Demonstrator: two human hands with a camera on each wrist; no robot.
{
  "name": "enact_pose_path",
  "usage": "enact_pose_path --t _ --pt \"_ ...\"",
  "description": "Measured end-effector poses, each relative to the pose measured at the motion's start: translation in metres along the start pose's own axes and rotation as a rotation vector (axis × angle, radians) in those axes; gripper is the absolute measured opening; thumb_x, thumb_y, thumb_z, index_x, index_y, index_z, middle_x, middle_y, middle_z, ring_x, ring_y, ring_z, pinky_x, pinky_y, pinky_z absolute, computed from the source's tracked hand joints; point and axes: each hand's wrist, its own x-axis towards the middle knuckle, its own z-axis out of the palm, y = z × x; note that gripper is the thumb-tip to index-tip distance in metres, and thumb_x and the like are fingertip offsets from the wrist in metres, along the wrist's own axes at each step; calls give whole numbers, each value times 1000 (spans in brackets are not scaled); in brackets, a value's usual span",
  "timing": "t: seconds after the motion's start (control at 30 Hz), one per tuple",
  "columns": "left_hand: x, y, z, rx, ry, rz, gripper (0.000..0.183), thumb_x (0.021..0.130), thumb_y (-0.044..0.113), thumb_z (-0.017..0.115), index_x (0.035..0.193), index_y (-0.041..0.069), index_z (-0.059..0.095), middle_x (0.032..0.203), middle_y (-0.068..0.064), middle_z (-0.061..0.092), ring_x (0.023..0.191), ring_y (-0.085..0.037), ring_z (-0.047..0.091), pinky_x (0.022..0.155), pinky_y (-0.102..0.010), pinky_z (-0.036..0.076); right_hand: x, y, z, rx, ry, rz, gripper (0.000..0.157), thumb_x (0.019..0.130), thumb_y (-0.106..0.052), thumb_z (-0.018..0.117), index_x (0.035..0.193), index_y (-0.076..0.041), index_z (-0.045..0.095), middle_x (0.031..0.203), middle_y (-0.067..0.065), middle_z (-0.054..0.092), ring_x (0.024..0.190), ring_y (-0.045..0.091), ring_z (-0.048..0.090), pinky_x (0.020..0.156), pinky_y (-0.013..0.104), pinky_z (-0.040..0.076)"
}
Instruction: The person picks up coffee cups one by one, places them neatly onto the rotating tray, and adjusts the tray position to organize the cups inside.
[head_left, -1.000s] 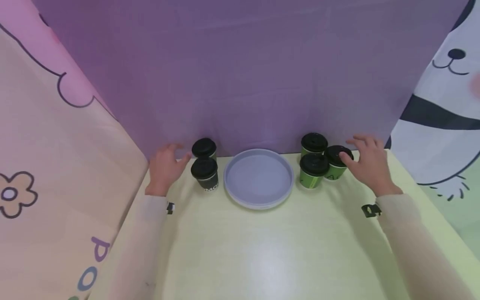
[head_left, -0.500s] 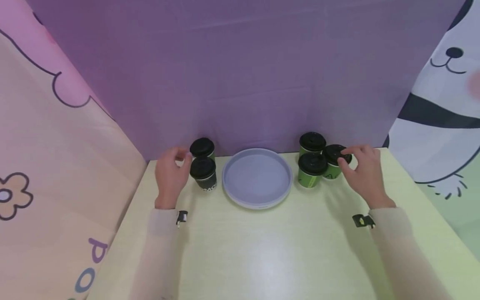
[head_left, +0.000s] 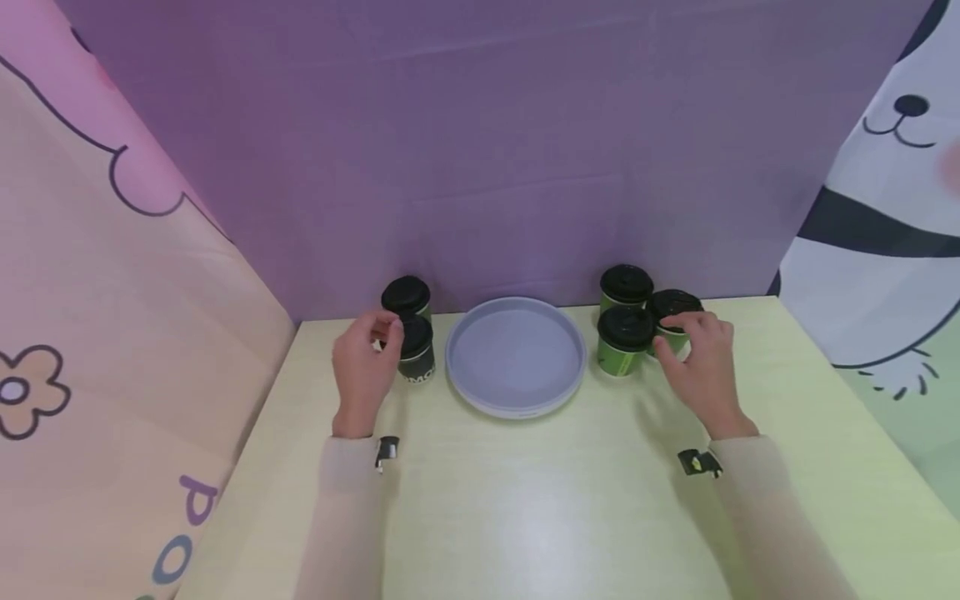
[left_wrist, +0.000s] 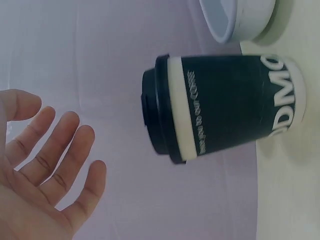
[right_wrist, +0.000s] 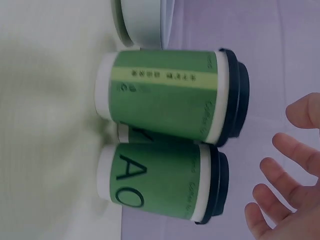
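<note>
My left hand (head_left: 363,367) hovers beside and above a dark paper coffee cup (left_wrist: 225,105) with a black lid, its fingers loosely bent and apart from the cup in the left wrist view. Behind that one stands another lidded cup (head_left: 406,293), partly hidden. On the right, my right hand (head_left: 699,367) hangs near three green lidded cups, thumb and fingers spread, holding nothing. The front green cup (right_wrist: 165,95) and the right green cup (right_wrist: 155,180) stand upright close together; a third cup (head_left: 626,283) is behind them, mostly covered in the right wrist view.
A round pale grey-lilac tray (head_left: 517,408) lies between the two cup groups. The pale table (head_left: 517,500) meets a purple cloth wall (head_left: 517,167) just behind the cups. Printed panels flank both sides.
Both hands have moved inward and nearer to the body, the left one rightward to the dark cup, the right one leftward to the front green cup. The cups and tray have stayed in place.
</note>
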Motion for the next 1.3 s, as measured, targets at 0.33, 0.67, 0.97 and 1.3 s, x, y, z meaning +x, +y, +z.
enact_pose_path --t 0.33,0.67,0.97,1.3 --pt "-14 6 17 -58 -22 18 12 97 17 66 99 8 73 83 -7 74 72 -21 67 67 -38 54 -8 -5 12 -5 -20 -2 36 87 -7 73 121 6 66 127 31 52 116 50 39 90 57 32" --pt "-30 12 37 -42 -75 19 10 97 16 66 98 10 74 81 -4 73 70 -17 67 63 -31 54 -15 -3 22 -79 -109 21 48 88 -16 74 133 -1 64 147 32 42 124 55 32 95 68 33" --pt "-36 16 52 21 -110 2 10 95 16 66 99 13 74 77 -3 71 69 -17 66 65 -34 51 -21 1 29 -83 -135 28 51 89 -17 72 136 -1 61 148 32 41 124 54 32 94 65 32" --pt "-44 18 64 134 -255 -93 21 94 23 64 110 12 72 89 -7 74 74 -24 68 65 -43 53 -22 0 32 -49 -99 23 50 86 -10 73 134 1 62 148 29 42 123 52 32 95 62 32"
